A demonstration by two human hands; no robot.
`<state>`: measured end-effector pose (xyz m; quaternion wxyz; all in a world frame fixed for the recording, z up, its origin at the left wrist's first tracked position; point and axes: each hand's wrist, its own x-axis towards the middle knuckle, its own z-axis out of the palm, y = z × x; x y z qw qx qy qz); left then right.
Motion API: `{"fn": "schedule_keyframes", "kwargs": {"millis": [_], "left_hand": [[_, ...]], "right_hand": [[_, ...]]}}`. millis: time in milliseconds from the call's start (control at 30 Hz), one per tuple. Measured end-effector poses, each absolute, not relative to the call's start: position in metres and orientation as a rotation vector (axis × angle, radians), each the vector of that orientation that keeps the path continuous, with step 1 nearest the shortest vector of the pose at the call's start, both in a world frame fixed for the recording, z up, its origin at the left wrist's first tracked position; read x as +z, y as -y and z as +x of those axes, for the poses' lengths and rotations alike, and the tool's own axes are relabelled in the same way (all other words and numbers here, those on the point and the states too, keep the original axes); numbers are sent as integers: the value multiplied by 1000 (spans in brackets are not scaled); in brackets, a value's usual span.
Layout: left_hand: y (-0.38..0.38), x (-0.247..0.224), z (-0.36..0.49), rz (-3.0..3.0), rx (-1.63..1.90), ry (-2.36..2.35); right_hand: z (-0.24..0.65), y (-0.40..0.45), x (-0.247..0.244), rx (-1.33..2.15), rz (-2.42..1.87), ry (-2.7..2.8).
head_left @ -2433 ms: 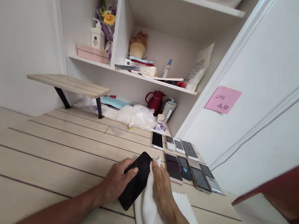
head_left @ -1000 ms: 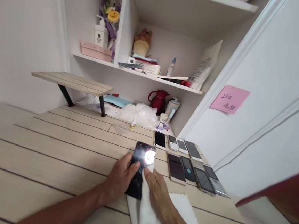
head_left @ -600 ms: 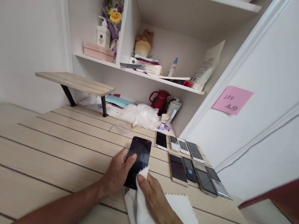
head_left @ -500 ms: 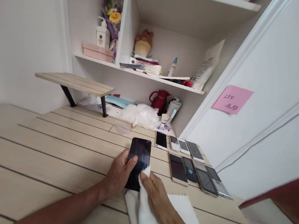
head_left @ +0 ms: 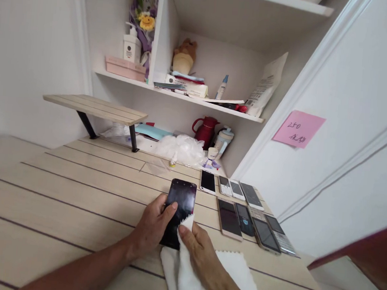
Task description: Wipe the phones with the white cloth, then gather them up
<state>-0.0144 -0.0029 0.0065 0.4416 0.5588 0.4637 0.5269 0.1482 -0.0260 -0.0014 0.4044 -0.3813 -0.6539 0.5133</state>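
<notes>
In my head view the black smartphone [head_left: 180, 202] stands almost upright in my left hand [head_left: 151, 232], its long axis running 12 to 6, the top leaning slightly toward 1 o'clock. That hand grips it closed around the 9 o'clock edge, with the thumb lying across the glass. My right hand [head_left: 200, 254] sits at the phone's 5 o'clock corner, narrowly pinching a white cloth [head_left: 182, 275] against the screen, so it is the nearer hand to the lower end. The cloth trails toward 5 o'clock over the pale slatted table [head_left: 74, 188]. Two rows of other phones [head_left: 229, 220] lie at 2 o'clock from my right hand, just beside it
</notes>
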Motion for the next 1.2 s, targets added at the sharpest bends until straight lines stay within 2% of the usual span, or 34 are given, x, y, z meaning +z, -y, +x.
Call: {"fn": "schedule_keyframes", "kwargs": {"millis": [133,333,467,733,933,1067,1200], "left_hand": [[-2,13,-20,1112,1317,-964],[-10,19,-27,836,1247,-1000],[-11,19,-25,801,1360,-1113],[-16,16,-27,764,1492,-1163],[-10,16,-24,951,1324,-1095],[1,16,-16,1187,1161,-976],[-2,19,-16,1055,1350,-1063]], "right_hand": [[155,28,8,1345,-978,1752],[157,26,12,1403,-923,1775],[153,21,3,1387,-976,1530],[144,33,11,1451,-909,1490],[146,32,11,1548,-851,1593],[148,30,16,1417,-887,1529],[150,33,24,1385,-847,1650]]}}
